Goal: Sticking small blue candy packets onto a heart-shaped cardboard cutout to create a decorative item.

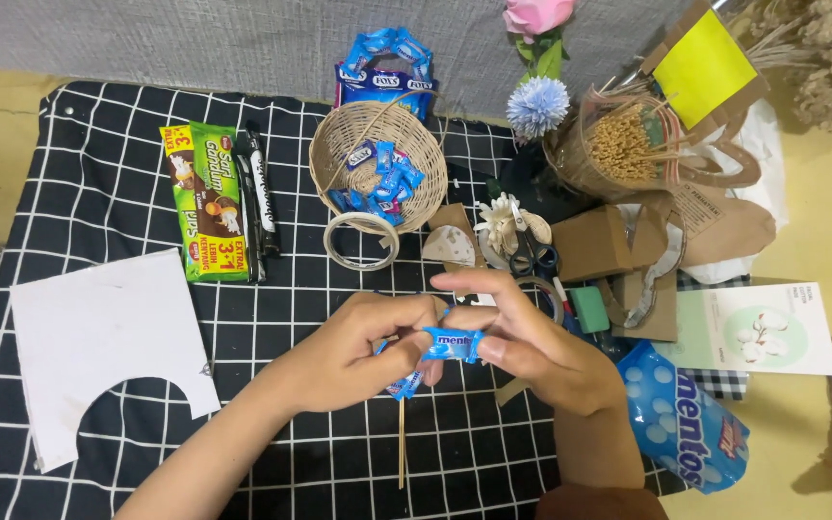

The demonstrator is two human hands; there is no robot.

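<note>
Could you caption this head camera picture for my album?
Both hands hold a small blue candy on a thin stick over checked cloth.

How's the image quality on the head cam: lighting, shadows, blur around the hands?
Head view: even, soft light; faint shadows under both hands; left hand and right hand slightly soft around the blue candy; no strong glare; checked cloth lines bow mildly toward the edges.

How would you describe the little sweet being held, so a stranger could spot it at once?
Start at the black white-gridded cloth and find the two hands meeting at its middle. Between the left hand and right hand sits a small blue wrapped candy. Unlike the candies in the wicker basket, it lies against a thin wooden stick.
</note>
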